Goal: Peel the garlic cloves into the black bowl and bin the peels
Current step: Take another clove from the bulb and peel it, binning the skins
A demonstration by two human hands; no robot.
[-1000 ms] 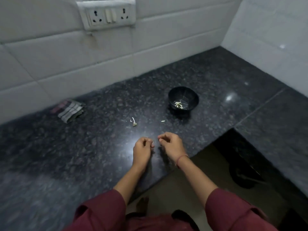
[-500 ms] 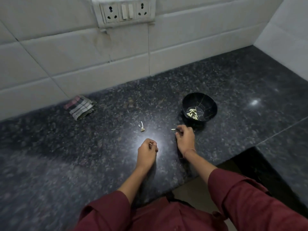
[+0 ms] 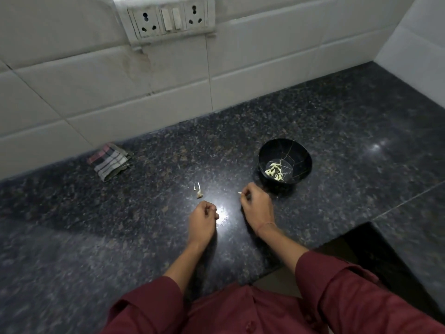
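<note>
Pinching a pale scrap (image 3: 240, 193) in my right hand (image 3: 256, 203) just left of the black bowl (image 3: 297, 153), which already holds peeled cloves (image 3: 275, 171), I judge the peels (image 3: 199, 190) farther left await binning; whether my curled left hand (image 3: 202, 219) holds anything I cannot tell.

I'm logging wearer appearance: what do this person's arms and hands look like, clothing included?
Both arms wear dark red long sleeves: the left sleeve and right sleeve are pushed up, leaving forearms bare. The left hand and right hand have no gloves. A thin reddish thread circles the right wrist.
</note>
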